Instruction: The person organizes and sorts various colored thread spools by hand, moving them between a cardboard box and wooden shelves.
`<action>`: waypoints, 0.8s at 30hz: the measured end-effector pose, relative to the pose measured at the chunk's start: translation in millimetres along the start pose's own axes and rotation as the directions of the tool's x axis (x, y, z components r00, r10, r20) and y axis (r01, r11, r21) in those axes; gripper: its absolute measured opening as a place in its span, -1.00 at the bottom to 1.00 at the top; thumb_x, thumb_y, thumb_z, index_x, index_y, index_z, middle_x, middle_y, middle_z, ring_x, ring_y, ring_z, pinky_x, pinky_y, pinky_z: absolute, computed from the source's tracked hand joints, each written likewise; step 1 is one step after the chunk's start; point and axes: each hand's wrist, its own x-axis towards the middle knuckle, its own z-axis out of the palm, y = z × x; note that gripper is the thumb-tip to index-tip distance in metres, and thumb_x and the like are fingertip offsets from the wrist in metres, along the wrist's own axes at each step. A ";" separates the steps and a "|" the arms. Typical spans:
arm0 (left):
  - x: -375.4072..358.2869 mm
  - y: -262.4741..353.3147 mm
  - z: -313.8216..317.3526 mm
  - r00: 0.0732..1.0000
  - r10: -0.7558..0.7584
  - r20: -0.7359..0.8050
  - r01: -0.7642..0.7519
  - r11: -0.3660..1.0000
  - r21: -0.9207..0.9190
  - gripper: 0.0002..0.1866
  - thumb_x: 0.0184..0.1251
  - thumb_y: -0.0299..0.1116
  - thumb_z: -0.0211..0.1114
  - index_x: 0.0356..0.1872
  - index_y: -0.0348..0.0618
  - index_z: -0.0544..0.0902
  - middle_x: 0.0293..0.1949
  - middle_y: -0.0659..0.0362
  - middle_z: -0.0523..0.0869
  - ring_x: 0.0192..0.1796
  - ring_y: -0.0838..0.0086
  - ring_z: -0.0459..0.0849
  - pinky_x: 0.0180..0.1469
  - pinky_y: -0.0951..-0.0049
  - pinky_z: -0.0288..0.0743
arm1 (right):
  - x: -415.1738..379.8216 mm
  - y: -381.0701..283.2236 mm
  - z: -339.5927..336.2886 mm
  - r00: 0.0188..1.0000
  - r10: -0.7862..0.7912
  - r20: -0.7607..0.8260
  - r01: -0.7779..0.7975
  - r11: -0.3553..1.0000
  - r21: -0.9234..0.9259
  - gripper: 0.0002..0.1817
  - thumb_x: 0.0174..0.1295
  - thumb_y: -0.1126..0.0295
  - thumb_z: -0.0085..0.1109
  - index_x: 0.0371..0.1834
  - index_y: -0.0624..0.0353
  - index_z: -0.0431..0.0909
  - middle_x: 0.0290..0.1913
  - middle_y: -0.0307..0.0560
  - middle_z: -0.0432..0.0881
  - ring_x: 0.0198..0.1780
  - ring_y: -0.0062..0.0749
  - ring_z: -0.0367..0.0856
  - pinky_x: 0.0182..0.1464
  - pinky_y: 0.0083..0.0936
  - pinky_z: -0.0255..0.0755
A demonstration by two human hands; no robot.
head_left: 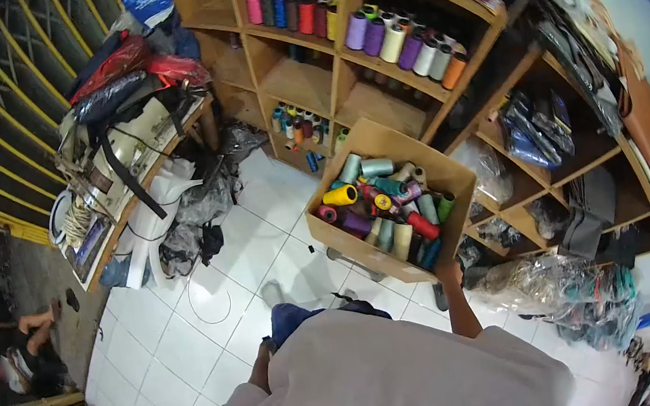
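Observation:
My right hand (448,271) grips the lower right corner of an open cardboard box (374,256). Inside the box lies a jumble of thread spools in many colours, among them a yellow spool (340,196), a red spool (423,226) and a pale green spool (377,166). The box is tilted, its opening facing me. Low beside my grey shirt is my left hand (262,360), away from the box. A small dark thing (268,341) shows at its fingers, which are mostly hidden, so its grip is unclear.
Beyond the box stands a wooden shelf (342,13) with rows of spools. More cubbies (489,130) hold wrapped packets at right, above plastic bags (540,285). A cluttered sewing table (141,183) is at left, on the tiled floor (186,339). Past a folding gate, a person (27,361) is visible.

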 end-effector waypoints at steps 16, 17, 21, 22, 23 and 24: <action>136.0 -1.8 -268.4 0.952 -0.275 0.131 0.293 0.946 -0.140 -0.62 0.40 0.08 0.01 0.08 0.19 0.51 -0.08 0.22 0.62 -0.03 0.11 0.60 -0.08 -0.08 0.45 | -104.0 -164.6 64.0 0.630 0.525 -0.572 -0.467 0.845 0.260 0.01 -0.04 0.06 0.39 0.51 -0.33 -0.01 0.51 0.30 -0.06 0.40 0.30 0.18 0.25 0.11 0.29; 153.3 15.0 -284.0 0.947 -0.288 0.143 0.312 0.931 -0.190 -0.62 0.40 0.09 0.00 0.07 0.20 0.52 -0.09 0.23 0.62 -0.04 0.13 0.61 -0.09 -0.08 0.45 | -115.1 -179.8 70.6 0.700 0.412 -0.584 -0.361 0.909 0.209 -0.04 -0.01 0.06 0.36 0.49 -0.32 0.05 0.52 0.27 -0.05 0.43 0.31 0.11 0.28 0.15 0.22; 200.2 107.5 -332.3 0.997 0.035 0.071 -0.047 0.983 0.175 -0.65 0.28 0.01 0.13 -0.04 0.10 0.56 -0.26 0.22 0.60 -0.24 0.32 0.59 -0.19 -0.03 0.47 | -133.1 -227.1 101.6 0.893 0.215 -0.396 -0.167 0.974 0.154 -0.24 0.09 0.03 0.24 0.42 -0.25 0.23 0.54 0.20 -0.03 0.47 0.34 -0.01 0.34 0.31 0.00; 203.5 134.8 -332.4 0.977 0.192 -0.091 -0.183 0.978 0.104 -0.70 0.24 -0.13 0.17 -0.14 -0.08 0.65 -0.56 0.11 0.62 -0.59 0.34 0.59 -0.60 0.36 0.46 | -133.4 -234.3 106.1 0.931 0.223 -0.289 -0.178 0.968 0.177 -0.30 0.12 -0.01 0.21 0.39 -0.26 0.30 0.55 0.19 -0.07 0.47 0.36 -0.01 0.35 0.30 0.02; 224.2 148.0 -336.6 0.968 0.236 -0.081 -0.238 0.971 -0.004 -0.70 0.23 -0.16 0.19 -0.10 -0.06 0.64 -0.57 0.16 0.60 -0.60 0.41 0.56 -0.62 0.41 0.41 | -134.5 -244.0 110.9 0.934 0.234 -0.269 -0.180 0.961 0.208 -0.32 0.13 -0.03 0.20 0.37 -0.27 0.32 0.55 0.19 -0.09 0.47 0.36 0.00 0.35 0.30 0.01; 221.1 172.5 -335.8 0.979 0.188 -0.085 -0.196 0.976 -0.097 -0.72 0.25 -0.18 0.22 -0.08 -0.02 0.64 -0.57 0.21 0.58 -0.61 0.51 0.51 -0.64 0.44 0.37 | -135.5 -251.6 115.8 0.937 0.245 -0.250 -0.185 0.953 0.240 -0.34 0.14 -0.06 0.19 0.36 -0.27 0.35 0.56 0.18 -0.12 0.47 0.37 0.01 0.36 0.29 0.01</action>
